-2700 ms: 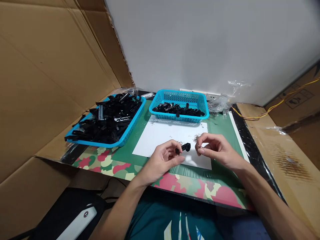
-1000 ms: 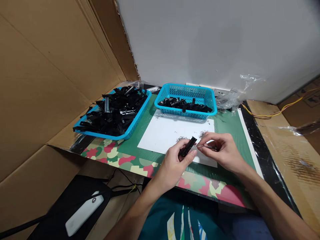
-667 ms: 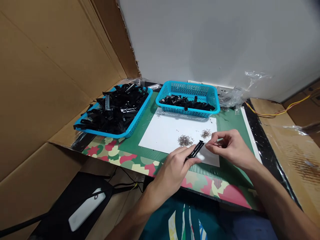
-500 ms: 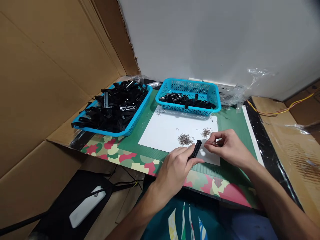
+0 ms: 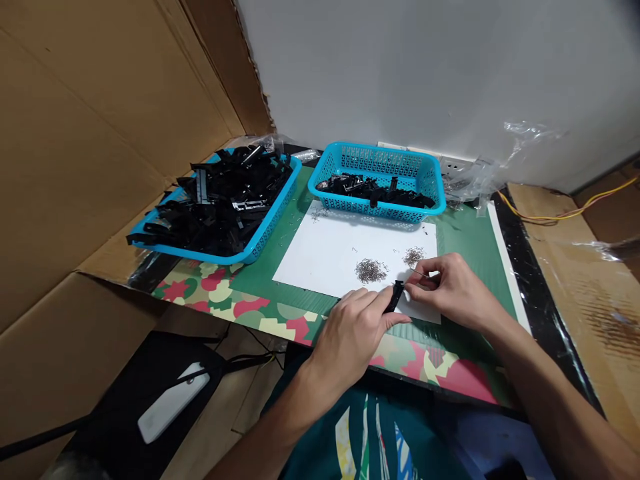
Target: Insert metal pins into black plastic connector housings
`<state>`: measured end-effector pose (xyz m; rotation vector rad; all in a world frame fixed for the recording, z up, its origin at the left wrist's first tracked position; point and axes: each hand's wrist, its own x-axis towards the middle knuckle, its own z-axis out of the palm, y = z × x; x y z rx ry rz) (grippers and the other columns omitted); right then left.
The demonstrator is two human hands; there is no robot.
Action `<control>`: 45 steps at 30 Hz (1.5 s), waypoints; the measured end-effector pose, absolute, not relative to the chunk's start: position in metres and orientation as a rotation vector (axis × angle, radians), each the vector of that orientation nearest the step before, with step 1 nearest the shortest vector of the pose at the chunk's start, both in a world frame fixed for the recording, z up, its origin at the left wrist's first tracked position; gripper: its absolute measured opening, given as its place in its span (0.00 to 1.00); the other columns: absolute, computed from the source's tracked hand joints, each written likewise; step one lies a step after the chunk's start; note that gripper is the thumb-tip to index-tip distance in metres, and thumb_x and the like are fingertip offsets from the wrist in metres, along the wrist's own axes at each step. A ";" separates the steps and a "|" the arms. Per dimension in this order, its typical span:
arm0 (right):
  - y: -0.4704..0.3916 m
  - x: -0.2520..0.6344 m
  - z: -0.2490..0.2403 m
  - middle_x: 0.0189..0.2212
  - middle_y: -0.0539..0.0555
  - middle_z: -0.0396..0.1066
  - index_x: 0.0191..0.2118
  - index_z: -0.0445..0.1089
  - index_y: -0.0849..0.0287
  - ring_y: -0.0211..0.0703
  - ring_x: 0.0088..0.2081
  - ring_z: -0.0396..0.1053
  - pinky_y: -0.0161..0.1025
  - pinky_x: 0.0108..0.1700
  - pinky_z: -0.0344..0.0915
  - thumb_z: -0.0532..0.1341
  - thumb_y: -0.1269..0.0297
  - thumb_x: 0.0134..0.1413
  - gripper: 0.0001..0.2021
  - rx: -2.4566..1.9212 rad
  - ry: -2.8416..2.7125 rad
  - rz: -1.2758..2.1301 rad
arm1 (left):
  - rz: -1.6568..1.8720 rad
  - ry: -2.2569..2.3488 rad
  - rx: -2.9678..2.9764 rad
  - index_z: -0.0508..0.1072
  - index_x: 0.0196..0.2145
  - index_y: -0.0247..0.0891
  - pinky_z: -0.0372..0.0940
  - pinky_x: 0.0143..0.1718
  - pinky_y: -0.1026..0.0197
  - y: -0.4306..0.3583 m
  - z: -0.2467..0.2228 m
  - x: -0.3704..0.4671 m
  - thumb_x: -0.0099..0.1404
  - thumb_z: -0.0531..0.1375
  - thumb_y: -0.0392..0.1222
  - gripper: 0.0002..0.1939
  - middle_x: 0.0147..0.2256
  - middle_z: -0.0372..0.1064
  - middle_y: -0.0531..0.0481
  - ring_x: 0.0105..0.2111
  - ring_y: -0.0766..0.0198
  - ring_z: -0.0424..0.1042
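Note:
My left hand (image 5: 357, 327) is closed round a narrow black part (image 5: 397, 295), whose upper end sticks out past the fingers. Close to that end, my right hand (image 5: 445, 287) pinches a thin metal tool (image 5: 421, 273), with its fingertips beside the black part. Both hands are over the lower right of a white sheet (image 5: 325, 250). On the sheet lie a larger pile of tiny brown metal pieces (image 5: 371, 271) and a smaller pile (image 5: 414, 257) just beyond my right hand. Whatever is between the right fingertips and the part is too small to tell.
A wide blue basket (image 5: 260, 243) heaped with black parts stands at the left. Behind the sheet is another blue basket (image 5: 377, 150) with black parts. Clear plastic wrap (image 5: 475, 183) and yellow wires (image 5: 565, 217) lie at the back right. Cardboard (image 5: 90, 133) walls the left side.
My right hand has moved left, up to the black part in my left hand. The view has shifted slightly, and the thin tool shows more clearly.

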<state>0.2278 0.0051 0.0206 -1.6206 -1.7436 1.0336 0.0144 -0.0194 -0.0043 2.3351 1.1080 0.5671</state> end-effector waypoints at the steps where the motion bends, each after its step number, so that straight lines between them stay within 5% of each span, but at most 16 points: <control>1: 0.005 0.227 0.021 0.20 0.51 0.69 0.22 0.72 0.61 0.37 0.24 0.60 0.35 0.26 0.57 0.65 0.65 0.48 0.08 -1.625 -1.752 1.023 | 0.572 1.108 2.330 0.72 0.59 0.34 0.63 0.39 0.53 -0.019 -0.004 0.014 0.77 0.55 0.53 0.23 0.37 0.75 0.43 0.40 0.51 0.72; 8: 0.004 0.223 0.018 0.18 0.48 0.63 0.21 0.71 0.60 0.36 0.23 0.57 0.36 0.26 0.54 0.63 0.65 0.51 0.10 -1.653 -1.853 0.866 | 0.588 1.105 2.322 0.73 0.57 0.35 0.64 0.38 0.54 -0.019 -0.003 0.015 0.78 0.55 0.51 0.20 0.37 0.75 0.43 0.40 0.51 0.72; 15: 0.006 0.228 0.017 0.20 0.50 0.67 0.25 0.76 0.62 0.37 0.25 0.60 0.36 0.28 0.56 0.63 0.65 0.56 0.11 -1.598 -1.878 0.950 | 0.604 1.100 2.344 0.73 0.57 0.36 0.64 0.37 0.54 -0.018 -0.005 0.014 0.77 0.58 0.48 0.18 0.36 0.74 0.45 0.39 0.52 0.72; 22: 0.009 0.244 0.024 0.33 0.55 0.80 0.40 0.83 0.61 0.44 0.32 0.73 0.38 0.33 0.64 0.62 0.64 0.64 0.11 -1.544 -1.985 1.075 | 0.612 1.151 2.379 0.73 0.57 0.37 0.67 0.38 0.54 -0.018 -0.007 0.013 0.77 0.58 0.46 0.16 0.38 0.75 0.47 0.40 0.53 0.74; 29: 0.011 0.247 0.024 0.47 0.57 0.79 0.49 0.83 0.51 0.50 0.47 0.76 0.45 0.49 0.69 0.60 0.61 0.71 0.13 -1.340 -1.991 0.820 | 0.620 1.175 2.403 0.69 0.62 0.37 0.71 0.41 0.51 -0.018 -0.010 0.011 0.78 0.56 0.48 0.20 0.43 0.76 0.44 0.44 0.51 0.75; 35: 0.013 0.240 0.011 0.31 0.56 0.81 0.35 0.80 0.58 0.47 0.34 0.79 0.43 0.40 0.73 0.69 0.55 0.63 0.12 -1.307 -1.482 1.018 | 0.619 1.179 2.378 0.70 0.61 0.37 0.70 0.41 0.51 -0.018 -0.010 0.012 0.79 0.54 0.48 0.20 0.42 0.76 0.43 0.44 0.50 0.75; 45: 0.007 0.227 0.009 0.28 0.55 0.81 0.34 0.78 0.59 0.45 0.30 0.79 0.39 0.34 0.72 0.65 0.57 0.65 0.11 -1.405 -1.630 0.942 | 0.609 1.176 2.330 0.71 0.60 0.38 0.70 0.40 0.50 -0.017 -0.009 0.014 0.79 0.54 0.46 0.18 0.41 0.76 0.44 0.43 0.50 0.75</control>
